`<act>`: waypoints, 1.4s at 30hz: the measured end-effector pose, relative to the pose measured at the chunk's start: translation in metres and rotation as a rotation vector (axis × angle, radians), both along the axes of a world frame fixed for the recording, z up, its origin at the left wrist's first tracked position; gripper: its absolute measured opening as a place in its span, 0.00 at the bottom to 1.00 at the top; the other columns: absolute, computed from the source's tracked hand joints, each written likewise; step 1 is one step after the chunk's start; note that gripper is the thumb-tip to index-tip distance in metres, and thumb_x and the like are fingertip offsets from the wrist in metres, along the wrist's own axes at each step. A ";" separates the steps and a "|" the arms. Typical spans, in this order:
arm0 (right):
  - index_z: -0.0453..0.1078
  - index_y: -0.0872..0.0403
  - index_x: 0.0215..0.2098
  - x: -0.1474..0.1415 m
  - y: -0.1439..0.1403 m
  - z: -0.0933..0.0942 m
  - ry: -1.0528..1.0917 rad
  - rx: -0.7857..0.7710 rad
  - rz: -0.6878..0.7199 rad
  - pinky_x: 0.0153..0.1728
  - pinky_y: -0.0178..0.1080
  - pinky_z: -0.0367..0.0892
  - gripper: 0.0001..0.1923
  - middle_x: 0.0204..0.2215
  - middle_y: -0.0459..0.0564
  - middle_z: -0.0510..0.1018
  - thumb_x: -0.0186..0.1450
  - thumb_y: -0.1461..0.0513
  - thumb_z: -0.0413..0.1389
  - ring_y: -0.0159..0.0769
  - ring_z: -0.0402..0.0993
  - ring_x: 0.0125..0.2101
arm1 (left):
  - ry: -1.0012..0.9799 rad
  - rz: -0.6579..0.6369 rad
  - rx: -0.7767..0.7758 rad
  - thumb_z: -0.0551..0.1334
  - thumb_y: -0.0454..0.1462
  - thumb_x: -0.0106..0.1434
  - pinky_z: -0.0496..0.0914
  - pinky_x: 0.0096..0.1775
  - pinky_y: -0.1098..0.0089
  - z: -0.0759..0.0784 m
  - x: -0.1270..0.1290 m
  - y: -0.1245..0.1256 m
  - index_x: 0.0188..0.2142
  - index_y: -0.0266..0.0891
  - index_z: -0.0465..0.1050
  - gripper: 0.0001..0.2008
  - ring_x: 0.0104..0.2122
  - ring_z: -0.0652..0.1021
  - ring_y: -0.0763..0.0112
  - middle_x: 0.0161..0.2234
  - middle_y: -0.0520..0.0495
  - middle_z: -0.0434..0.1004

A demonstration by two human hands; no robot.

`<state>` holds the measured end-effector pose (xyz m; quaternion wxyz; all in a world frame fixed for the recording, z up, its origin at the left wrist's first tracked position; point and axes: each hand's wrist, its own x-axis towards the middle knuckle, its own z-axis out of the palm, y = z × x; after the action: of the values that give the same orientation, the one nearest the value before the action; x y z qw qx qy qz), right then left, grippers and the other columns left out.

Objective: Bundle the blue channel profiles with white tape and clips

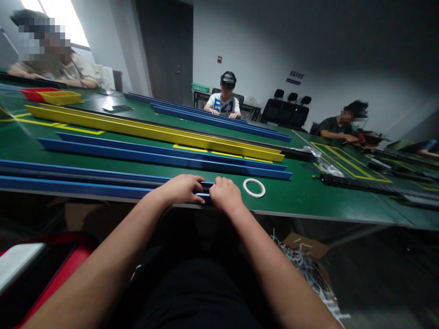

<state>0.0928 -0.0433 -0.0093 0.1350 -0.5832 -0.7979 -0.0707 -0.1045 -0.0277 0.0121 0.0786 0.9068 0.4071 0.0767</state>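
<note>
Both hands grip the end of a long blue plastic rail point(103, 185) at the green table point(302, 196) edge. The left hand point(181, 188) and right hand point(224, 194) are closed around it. A white tape ring point(254, 188) lies just beside the right hand, untouched. More rails wait behind.

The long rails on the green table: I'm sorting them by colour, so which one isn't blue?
The long yellow rail, lying toward the table's far side. The blue rails around it, including the one both hands grip at the near edge, are all blue.
</note>
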 end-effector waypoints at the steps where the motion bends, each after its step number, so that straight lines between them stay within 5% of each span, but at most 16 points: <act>1: 0.67 0.58 0.44 0.000 0.000 0.000 0.003 0.000 -0.003 0.43 0.46 0.67 0.16 0.39 0.59 0.74 0.68 0.58 0.43 0.45 0.70 0.42 | 0.008 -0.004 0.006 0.62 0.59 0.53 0.65 0.52 0.68 -0.001 0.000 0.001 0.39 0.49 0.81 0.23 0.52 0.74 0.59 0.57 0.49 0.71; 21: 0.68 0.57 0.42 0.000 -0.002 0.002 0.016 0.011 -0.008 0.42 0.44 0.66 0.13 0.38 0.58 0.74 0.67 0.59 0.45 0.44 0.70 0.41 | -0.049 0.007 0.014 0.64 0.55 0.53 0.66 0.50 0.69 0.002 0.004 -0.004 0.45 0.52 0.77 0.22 0.48 0.76 0.62 0.51 0.51 0.75; 27: 0.68 0.57 0.42 -0.001 -0.002 0.000 0.033 0.017 -0.025 0.42 0.43 0.66 0.14 0.38 0.58 0.74 0.68 0.59 0.45 0.44 0.71 0.41 | -0.081 0.084 0.012 0.66 0.54 0.50 0.68 0.42 0.69 0.004 0.006 -0.008 0.50 0.50 0.69 0.29 0.44 0.77 0.61 0.45 0.51 0.79; 33: 0.68 0.57 0.43 -0.001 -0.003 0.001 0.035 0.012 -0.020 0.42 0.43 0.66 0.14 0.38 0.58 0.74 0.67 0.59 0.45 0.43 0.70 0.41 | -0.068 0.134 0.086 0.65 0.58 0.49 0.68 0.45 0.66 0.003 0.009 -0.014 0.60 0.51 0.59 0.40 0.47 0.77 0.58 0.50 0.47 0.77; 42: 0.68 0.57 0.42 -0.001 -0.004 0.001 0.036 0.022 -0.037 0.43 0.42 0.66 0.14 0.38 0.57 0.74 0.68 0.59 0.44 0.43 0.71 0.42 | 0.052 0.234 0.139 0.59 0.65 0.49 0.68 0.43 0.64 0.000 0.016 -0.015 0.50 0.46 0.70 0.36 0.44 0.77 0.55 0.43 0.43 0.79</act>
<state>0.0922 -0.0477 -0.0085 0.1543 -0.5974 -0.7837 -0.0715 -0.0883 -0.0424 0.0117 -0.0047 0.8581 0.5056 0.0896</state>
